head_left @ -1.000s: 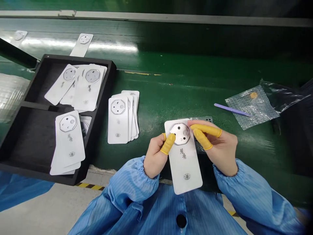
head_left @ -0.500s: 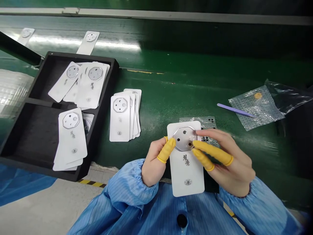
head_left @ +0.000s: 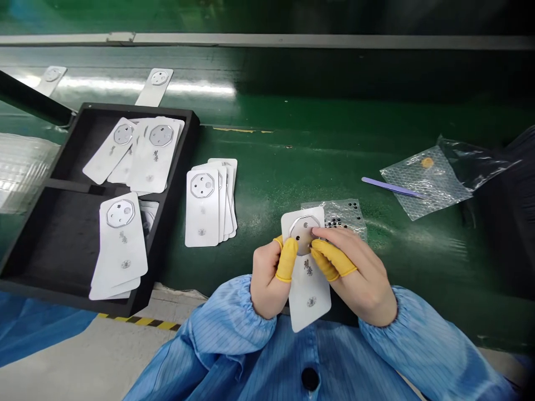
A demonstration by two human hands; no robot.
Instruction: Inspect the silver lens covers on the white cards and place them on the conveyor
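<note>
A white phone back cover [head_left: 308, 284] with an octagonal silver camera plate is held upright in front of me over the green bench's near edge. My left hand [head_left: 271, 273], a yellow finger cot on its thumb, grips the cover's left edge. My right hand [head_left: 355, 270], with yellow cots on two fingers, presses on the camera plate and holds the cover's right side. Just behind the cover lies a small clear sheet [head_left: 343, 214] dotted with tiny black parts.
A fanned stack of white covers [head_left: 209, 203] lies left of my hands. A black two-compartment tray [head_left: 175, 167] at left holds more covers. Two covers [head_left: 156, 86] lie on the far belt. A purple stick [head_left: 390, 187] and bubble-wrap bag [head_left: 426, 181] rest at right.
My right fingers slid from the cover's right edge onto the camera plate. The cover came closer to my body and tilted up.
</note>
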